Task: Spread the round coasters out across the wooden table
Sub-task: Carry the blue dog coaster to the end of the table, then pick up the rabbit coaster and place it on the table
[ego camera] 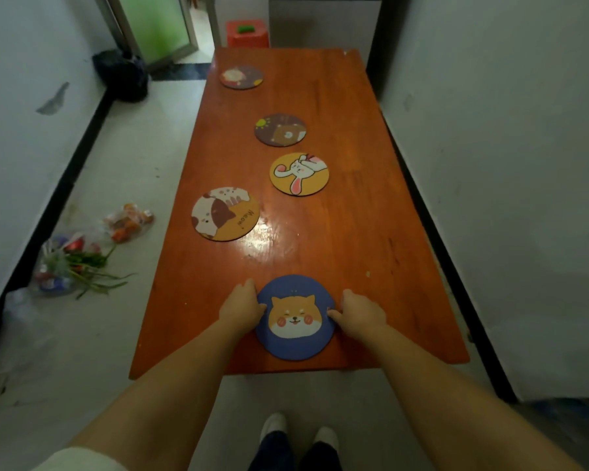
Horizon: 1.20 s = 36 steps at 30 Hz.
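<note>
**Blue coaster between both hands**

The left hand (pixel 244 307) grips the left edge of the blue coaster (pixel 295 317), flat near the table's (pixel 371 232) front edge; the right hand (pixel 359 312) pinches its right edge. Both arms reach forward, knuckles up.

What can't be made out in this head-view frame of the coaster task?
- Whether more coasters lie under the blue dog coaster: its face covers whatever is beneath.
- Fingertips of the left hand and right hand: curled at the coaster's edges, so the grip is unclear.
- Picture on the farthest coaster: too small and blurred.
- Contents of the plastic bags on the floor: blurred.
</note>
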Each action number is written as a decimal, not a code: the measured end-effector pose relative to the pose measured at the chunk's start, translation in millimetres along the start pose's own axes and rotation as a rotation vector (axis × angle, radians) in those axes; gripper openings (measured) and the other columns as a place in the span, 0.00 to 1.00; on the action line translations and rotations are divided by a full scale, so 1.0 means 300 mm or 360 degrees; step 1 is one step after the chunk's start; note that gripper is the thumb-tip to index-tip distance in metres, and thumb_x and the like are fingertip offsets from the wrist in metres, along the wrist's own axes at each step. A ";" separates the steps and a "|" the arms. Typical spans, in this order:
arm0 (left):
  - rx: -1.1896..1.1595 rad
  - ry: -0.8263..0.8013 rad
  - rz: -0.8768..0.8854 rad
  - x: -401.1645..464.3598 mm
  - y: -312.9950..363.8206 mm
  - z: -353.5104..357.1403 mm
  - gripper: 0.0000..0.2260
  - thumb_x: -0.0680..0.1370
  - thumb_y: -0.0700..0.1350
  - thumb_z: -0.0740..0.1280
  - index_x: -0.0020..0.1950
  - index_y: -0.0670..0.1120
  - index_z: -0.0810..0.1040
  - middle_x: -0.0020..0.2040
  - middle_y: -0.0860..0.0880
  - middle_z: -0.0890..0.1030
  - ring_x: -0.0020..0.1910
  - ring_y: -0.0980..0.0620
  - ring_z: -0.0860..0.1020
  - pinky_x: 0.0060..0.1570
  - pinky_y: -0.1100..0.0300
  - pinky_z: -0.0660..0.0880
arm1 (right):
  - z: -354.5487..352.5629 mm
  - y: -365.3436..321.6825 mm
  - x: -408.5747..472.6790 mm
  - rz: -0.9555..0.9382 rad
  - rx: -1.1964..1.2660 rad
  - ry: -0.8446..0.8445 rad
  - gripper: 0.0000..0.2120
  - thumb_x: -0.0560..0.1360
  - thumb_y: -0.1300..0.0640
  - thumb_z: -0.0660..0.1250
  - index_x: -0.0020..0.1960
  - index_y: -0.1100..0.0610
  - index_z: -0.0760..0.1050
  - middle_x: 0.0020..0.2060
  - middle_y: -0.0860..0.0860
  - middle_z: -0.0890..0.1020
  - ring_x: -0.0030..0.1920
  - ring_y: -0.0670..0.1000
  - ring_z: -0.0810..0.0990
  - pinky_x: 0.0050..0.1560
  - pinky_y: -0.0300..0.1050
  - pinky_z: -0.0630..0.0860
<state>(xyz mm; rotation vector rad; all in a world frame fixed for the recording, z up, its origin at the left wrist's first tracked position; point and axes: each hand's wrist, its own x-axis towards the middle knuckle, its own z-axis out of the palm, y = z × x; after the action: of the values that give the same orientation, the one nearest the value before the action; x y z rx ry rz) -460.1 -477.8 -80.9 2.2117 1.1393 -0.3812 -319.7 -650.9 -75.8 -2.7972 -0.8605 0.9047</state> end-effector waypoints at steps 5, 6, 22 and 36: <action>-0.0059 0.0073 -0.0006 0.038 0.054 -0.081 0.18 0.79 0.46 0.65 0.64 0.38 0.68 0.60 0.37 0.74 0.54 0.39 0.76 0.53 0.47 0.75 | -0.128 0.049 0.003 0.0147 0.0172 0.0133 0.20 0.80 0.48 0.58 0.64 0.61 0.69 0.59 0.59 0.79 0.58 0.59 0.79 0.55 0.52 0.76; -0.0102 0.0102 0.0044 0.049 0.082 -0.108 0.14 0.79 0.45 0.66 0.59 0.39 0.69 0.56 0.37 0.75 0.50 0.40 0.76 0.52 0.47 0.75 | -0.164 0.057 0.004 0.0163 0.0196 0.0179 0.19 0.80 0.48 0.58 0.63 0.61 0.70 0.58 0.59 0.80 0.57 0.58 0.79 0.55 0.52 0.76; -0.0412 0.0264 0.0620 0.163 0.866 -0.140 0.10 0.79 0.49 0.64 0.47 0.44 0.69 0.43 0.45 0.74 0.41 0.46 0.74 0.41 0.53 0.73 | -0.643 0.435 0.105 0.0048 0.1036 0.0656 0.19 0.78 0.50 0.62 0.63 0.61 0.70 0.57 0.59 0.78 0.48 0.56 0.77 0.49 0.50 0.75; -0.0734 0.0466 0.0286 0.193 1.480 0.270 0.10 0.77 0.48 0.66 0.44 0.43 0.71 0.42 0.43 0.77 0.42 0.45 0.75 0.42 0.57 0.68 | -0.982 1.118 0.273 -0.0139 0.0692 0.0445 0.20 0.78 0.51 0.64 0.64 0.62 0.70 0.60 0.60 0.78 0.59 0.59 0.77 0.56 0.48 0.72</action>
<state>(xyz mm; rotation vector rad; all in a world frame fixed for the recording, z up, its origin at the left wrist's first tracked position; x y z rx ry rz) -65.0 -688.3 0.7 1.9689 1.0359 0.2677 64.2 -860.8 44.6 -2.4106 -0.6465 0.5816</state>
